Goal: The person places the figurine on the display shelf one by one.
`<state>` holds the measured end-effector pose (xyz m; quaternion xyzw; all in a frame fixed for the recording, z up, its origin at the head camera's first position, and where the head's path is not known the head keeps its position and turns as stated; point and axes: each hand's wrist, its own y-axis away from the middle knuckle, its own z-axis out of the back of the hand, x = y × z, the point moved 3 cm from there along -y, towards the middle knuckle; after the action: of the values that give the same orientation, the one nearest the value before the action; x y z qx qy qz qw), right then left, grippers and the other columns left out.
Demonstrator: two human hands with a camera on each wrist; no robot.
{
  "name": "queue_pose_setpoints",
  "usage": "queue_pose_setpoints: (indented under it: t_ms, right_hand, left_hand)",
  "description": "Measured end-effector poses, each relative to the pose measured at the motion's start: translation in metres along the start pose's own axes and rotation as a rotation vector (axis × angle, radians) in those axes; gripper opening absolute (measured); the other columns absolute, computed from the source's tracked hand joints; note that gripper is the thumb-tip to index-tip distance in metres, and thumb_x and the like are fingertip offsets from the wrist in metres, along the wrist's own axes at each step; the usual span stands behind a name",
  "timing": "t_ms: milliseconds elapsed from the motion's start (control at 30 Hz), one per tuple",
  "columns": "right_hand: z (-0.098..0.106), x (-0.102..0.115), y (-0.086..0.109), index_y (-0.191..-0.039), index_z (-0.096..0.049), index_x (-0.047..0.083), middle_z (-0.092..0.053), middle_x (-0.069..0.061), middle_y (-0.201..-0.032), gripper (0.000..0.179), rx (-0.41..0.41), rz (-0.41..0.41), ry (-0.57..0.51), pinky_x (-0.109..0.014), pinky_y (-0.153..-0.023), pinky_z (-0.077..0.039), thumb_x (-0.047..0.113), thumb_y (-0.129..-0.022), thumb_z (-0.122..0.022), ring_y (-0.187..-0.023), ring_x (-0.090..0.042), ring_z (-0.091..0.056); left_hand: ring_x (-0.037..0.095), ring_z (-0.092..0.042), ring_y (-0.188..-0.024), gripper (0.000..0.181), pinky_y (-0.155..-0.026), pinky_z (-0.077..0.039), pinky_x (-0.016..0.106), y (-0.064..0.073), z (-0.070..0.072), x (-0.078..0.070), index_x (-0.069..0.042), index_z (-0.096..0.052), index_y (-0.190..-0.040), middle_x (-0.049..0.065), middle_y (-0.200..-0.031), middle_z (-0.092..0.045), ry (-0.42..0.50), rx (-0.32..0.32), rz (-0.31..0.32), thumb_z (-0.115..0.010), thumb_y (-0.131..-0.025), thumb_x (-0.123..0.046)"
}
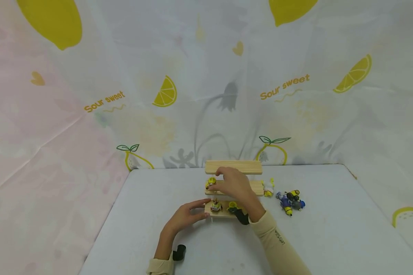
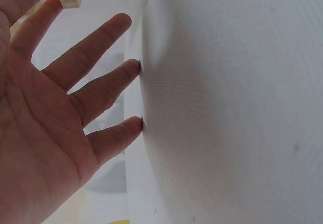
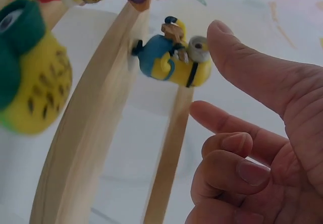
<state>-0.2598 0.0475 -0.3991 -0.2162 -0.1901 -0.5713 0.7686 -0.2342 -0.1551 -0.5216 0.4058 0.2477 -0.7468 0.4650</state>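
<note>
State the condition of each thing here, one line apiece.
Wooden shelf: standing
Middle-tier figure: upright
Two bottom-tier figures: set apart from each other
White-and-yellow figure: off the shelf, beside its right end
Figure pile: heaped on the table
Left hand: fingers spread
Right hand: thumb and forefinger apart

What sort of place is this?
Probably a makeshift tabletop display or filming setup: a white table, a lemon-print cloth backdrop, and a small tiered wooden shelf holding toy figures.
</note>
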Motion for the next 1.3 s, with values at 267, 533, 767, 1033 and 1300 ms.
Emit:
queue_pose_setpoints:
  t_ms: [267, 533, 767, 1033, 1300]
  right_hand:
    - [0.014, -0.017, 0.014, -0.111, -0.07, 0.016, -0.058, 0.003, -0.079, 0.041, -0.02, -0.014, 0.002, -0.032, -0.053, -0.041, 0.041, -0.08, -0.082, -0.066, -0.015, -0.051]
    - [0.026, -0.028, 0.024, -0.11, -0.07, 0.015, -0.054, 0.003, -0.076, 0.039, -0.044, -0.009, 0.021, -0.031, -0.05, -0.038, 0.04, -0.082, -0.081, -0.06, -0.016, -0.047]
    - [0.034, -0.042, 0.031, -0.11, -0.07, 0.015, -0.048, 0.002, -0.069, 0.036, -0.07, 0.031, -0.003, -0.03, -0.049, -0.031, 0.037, -0.083, -0.08, -0.055, -0.015, -0.039]
    - [0.038, -0.058, 0.042, -0.11, -0.072, 0.015, -0.042, 0.003, -0.065, 0.034, -0.121, 0.074, -0.031, -0.03, -0.05, -0.028, 0.036, -0.084, -0.08, -0.054, -0.013, -0.033]
    - [0.048, -0.077, 0.052, -0.11, -0.071, 0.013, -0.04, 0.005, -0.065, 0.033, -0.148, 0.155, -0.061, -0.028, -0.052, -0.03, 0.034, -0.086, -0.079, -0.055, -0.01, -0.033]
  left_hand:
    - [0.031, -0.048, -0.131, 0.051, -0.102, -0.036, 0.061, -0.001, -0.001, 0.0, -0.033, -0.06, -0.137, -0.001, -0.123, -0.067, 0.0, -0.004, 0.013, -0.073, -0.089, -0.044]
    - [0.03, -0.047, -0.131, 0.052, -0.103, -0.036, 0.06, 0.0, 0.0, 0.0, -0.034, -0.06, -0.137, -0.001, -0.124, -0.066, -0.005, -0.001, 0.018, -0.072, -0.088, -0.046]
    - [0.027, -0.048, -0.131, 0.053, -0.104, -0.036, 0.058, -0.001, -0.001, 0.0, -0.035, -0.059, -0.137, -0.003, -0.124, -0.066, -0.012, 0.004, 0.0, -0.073, -0.087, -0.047]
    - [0.023, -0.05, -0.129, 0.053, -0.105, -0.036, 0.056, -0.002, 0.001, 0.001, -0.036, -0.058, -0.138, -0.007, -0.127, -0.064, -0.006, 0.003, -0.028, -0.073, -0.088, -0.045]
    - [0.026, -0.05, -0.128, 0.053, -0.104, -0.036, 0.058, -0.001, 0.001, 0.002, -0.032, -0.058, -0.139, -0.005, -0.127, -0.065, 0.0, 0.006, -0.03, -0.072, -0.089, -0.043]
